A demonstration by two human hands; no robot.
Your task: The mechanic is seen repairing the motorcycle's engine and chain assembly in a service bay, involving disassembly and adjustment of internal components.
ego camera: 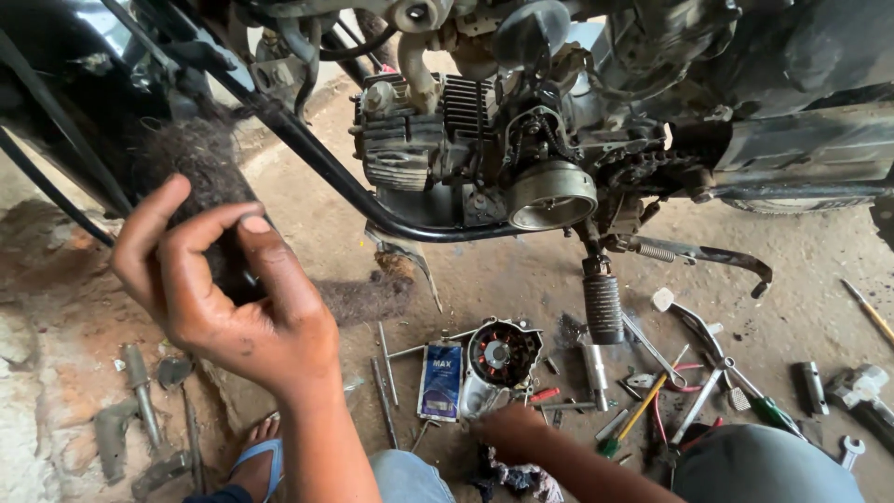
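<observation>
Bare fingers of the left hand (237, 298) curl half-closed on nothing before the tyre (200, 177), while the right hand (512, 430) reaches low toward the round engine cover (501, 354) on the floor (521, 270), its grip hidden.

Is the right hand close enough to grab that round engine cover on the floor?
Probably yes. The right hand is low on the ground just below the round engine cover, almost at its edge, and nothing lies across the gap. Whether it already touches is unclear.

The engine (484, 140) hangs above the floor (521, 270); the tools (670, 391) lie right of the cover (498, 359).
</observation>
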